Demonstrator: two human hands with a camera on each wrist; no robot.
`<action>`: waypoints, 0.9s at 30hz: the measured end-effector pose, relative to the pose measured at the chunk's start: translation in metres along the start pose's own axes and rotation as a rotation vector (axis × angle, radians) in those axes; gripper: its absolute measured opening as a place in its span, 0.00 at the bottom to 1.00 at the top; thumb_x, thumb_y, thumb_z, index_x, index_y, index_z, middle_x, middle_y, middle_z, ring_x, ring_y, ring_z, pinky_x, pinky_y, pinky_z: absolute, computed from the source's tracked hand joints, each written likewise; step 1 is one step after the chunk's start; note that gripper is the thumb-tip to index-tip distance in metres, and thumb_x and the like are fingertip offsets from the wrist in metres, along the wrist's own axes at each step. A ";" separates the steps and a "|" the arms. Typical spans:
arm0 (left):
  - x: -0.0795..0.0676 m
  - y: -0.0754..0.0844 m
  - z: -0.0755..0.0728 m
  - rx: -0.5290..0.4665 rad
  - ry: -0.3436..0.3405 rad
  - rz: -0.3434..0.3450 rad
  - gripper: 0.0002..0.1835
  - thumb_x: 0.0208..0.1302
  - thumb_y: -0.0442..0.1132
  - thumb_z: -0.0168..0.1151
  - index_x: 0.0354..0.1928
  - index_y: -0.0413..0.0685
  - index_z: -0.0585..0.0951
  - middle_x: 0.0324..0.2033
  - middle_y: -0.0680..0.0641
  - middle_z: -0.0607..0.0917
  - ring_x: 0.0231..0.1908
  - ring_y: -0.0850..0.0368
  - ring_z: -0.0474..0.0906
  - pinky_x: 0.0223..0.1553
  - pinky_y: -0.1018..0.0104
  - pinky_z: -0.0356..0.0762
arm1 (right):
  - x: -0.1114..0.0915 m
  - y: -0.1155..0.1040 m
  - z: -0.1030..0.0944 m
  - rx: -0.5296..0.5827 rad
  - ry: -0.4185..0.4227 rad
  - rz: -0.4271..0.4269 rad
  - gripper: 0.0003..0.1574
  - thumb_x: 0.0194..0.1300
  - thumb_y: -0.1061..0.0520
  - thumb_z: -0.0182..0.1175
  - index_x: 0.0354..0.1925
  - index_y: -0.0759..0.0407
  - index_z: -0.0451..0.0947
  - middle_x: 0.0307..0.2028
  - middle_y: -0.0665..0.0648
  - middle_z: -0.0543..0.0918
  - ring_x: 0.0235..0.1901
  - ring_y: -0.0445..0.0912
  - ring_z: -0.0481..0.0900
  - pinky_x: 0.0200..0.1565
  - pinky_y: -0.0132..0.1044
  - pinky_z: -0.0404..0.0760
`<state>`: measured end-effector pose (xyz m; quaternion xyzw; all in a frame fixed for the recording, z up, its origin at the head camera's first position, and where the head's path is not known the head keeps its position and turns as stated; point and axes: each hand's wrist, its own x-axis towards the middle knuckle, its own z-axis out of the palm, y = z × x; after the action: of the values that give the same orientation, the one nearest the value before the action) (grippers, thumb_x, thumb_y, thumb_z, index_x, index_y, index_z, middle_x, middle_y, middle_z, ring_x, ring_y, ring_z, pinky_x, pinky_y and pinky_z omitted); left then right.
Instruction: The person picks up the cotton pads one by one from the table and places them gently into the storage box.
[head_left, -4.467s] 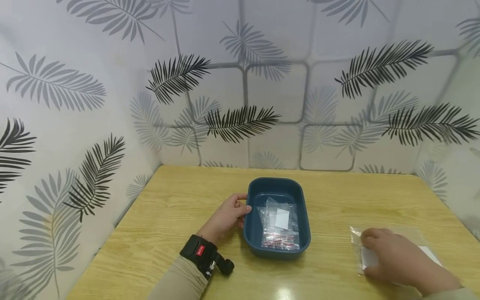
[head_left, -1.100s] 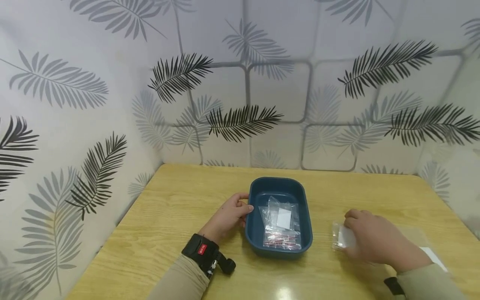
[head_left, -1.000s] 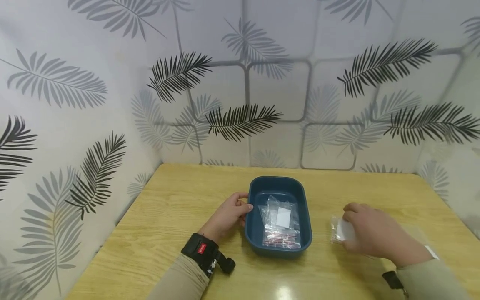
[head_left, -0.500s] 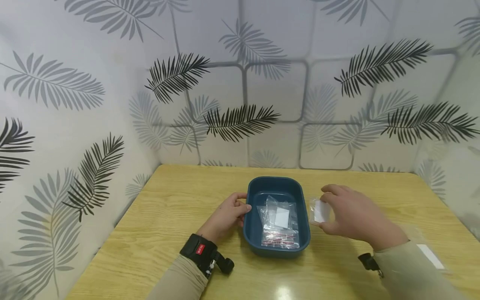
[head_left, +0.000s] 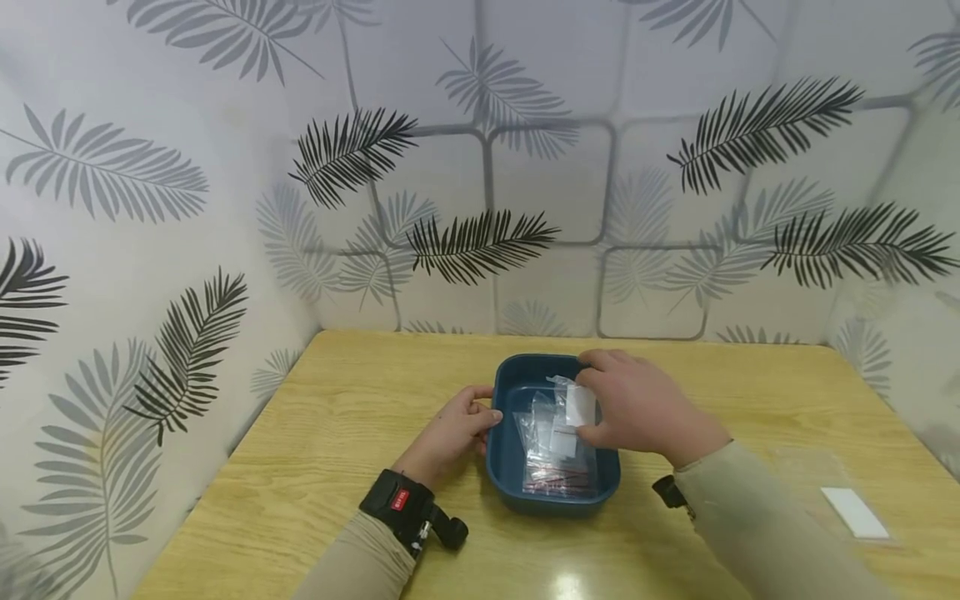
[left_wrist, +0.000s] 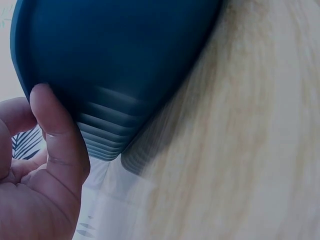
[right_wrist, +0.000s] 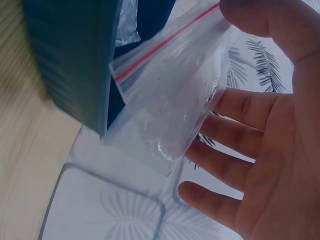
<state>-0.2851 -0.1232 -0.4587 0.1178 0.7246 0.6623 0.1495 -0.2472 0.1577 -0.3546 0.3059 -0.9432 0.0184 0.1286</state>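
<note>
A dark blue plastic tub [head_left: 551, 507] sits on the table in the head view, several clear zip-lock bags with red seals [head_left: 555, 477] lying in it. My left hand [head_left: 452, 431] grips its left rim, thumb at the rim and fingers outside; in the left wrist view the thumb [left_wrist: 57, 125] lies on the tub's wall. Over the tub's right side, my right hand [head_left: 643, 406] holds a clear zip-lock bag [right_wrist: 165, 95] with a white piece inside, between thumb and fingers. The right wrist view shows this bag's red seal line beside the tub's edge.
At the right of the wooden table [head_left: 360, 375], another clear bag lies flat with a white rectangular piece [head_left: 855, 512] in it. A leaf-patterned wall [head_left: 547, 283] stands behind the table and along its sides.
My right hand has carried the zip-lock bag leftward from the table's right side to over the tub. The other bag at the right is now uncovered. My left hand stays on the tub.
</note>
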 end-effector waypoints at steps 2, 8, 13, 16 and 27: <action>0.000 -0.001 0.000 0.002 -0.003 0.003 0.28 0.74 0.38 0.59 0.71 0.40 0.65 0.37 0.41 0.81 0.28 0.55 0.78 0.29 0.64 0.79 | 0.005 -0.004 0.004 0.000 -0.006 -0.006 0.34 0.52 0.36 0.72 0.49 0.58 0.83 0.63 0.63 0.75 0.60 0.62 0.74 0.54 0.58 0.77; -0.001 0.000 0.001 -0.005 -0.017 0.013 0.28 0.74 0.38 0.58 0.71 0.40 0.65 0.37 0.42 0.80 0.28 0.55 0.78 0.30 0.64 0.79 | 0.015 -0.010 0.012 -0.023 -0.052 -0.008 0.36 0.52 0.36 0.69 0.51 0.57 0.84 0.64 0.63 0.74 0.62 0.61 0.72 0.55 0.58 0.76; -0.002 0.000 0.002 -0.008 -0.030 0.022 0.28 0.74 0.38 0.58 0.72 0.39 0.64 0.36 0.43 0.80 0.28 0.56 0.78 0.30 0.64 0.79 | 0.015 -0.010 0.015 -0.046 -0.107 0.027 0.41 0.53 0.34 0.67 0.57 0.59 0.82 0.67 0.64 0.72 0.65 0.62 0.70 0.58 0.59 0.74; -0.001 -0.001 0.002 -0.005 -0.030 0.024 0.28 0.74 0.38 0.58 0.72 0.39 0.64 0.36 0.43 0.80 0.28 0.56 0.78 0.30 0.64 0.79 | 0.014 -0.008 0.017 -0.038 -0.112 0.038 0.41 0.54 0.35 0.67 0.58 0.58 0.81 0.68 0.64 0.71 0.65 0.63 0.69 0.58 0.60 0.73; -0.001 -0.001 0.000 -0.011 -0.006 0.011 0.28 0.74 0.37 0.59 0.71 0.40 0.65 0.35 0.43 0.80 0.28 0.55 0.78 0.30 0.64 0.79 | 0.004 0.003 0.012 0.022 -0.086 0.021 0.35 0.55 0.40 0.68 0.57 0.57 0.82 0.66 0.64 0.72 0.64 0.64 0.70 0.57 0.62 0.73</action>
<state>-0.2844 -0.1236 -0.4592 0.1232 0.7199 0.6667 0.1487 -0.2548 0.1565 -0.3655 0.2980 -0.9507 0.0168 0.0843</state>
